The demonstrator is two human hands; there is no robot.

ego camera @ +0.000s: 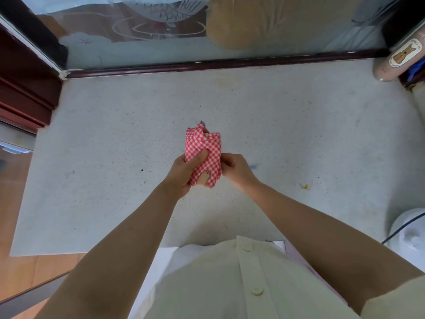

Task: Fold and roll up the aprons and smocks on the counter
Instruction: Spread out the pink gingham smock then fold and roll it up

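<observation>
Home, speckled stone counter [115, 134], etched glass door [161, 31]

Pale speckled counter [115, 139] fills mid-frame. Etched glass panel [161, 31] w/ dark wood frame [207, 64] at 12 o'clock. Tan floor tiles [27, 268] at 8. White appliance [407, 233] w/ cord at 4.

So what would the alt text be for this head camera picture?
Two bare hands, left hand and right hand, hold a small rolled bundle of red-and-white checked cloth above a pale speckled counter. An etched glass panel stands behind the counter.
</observation>
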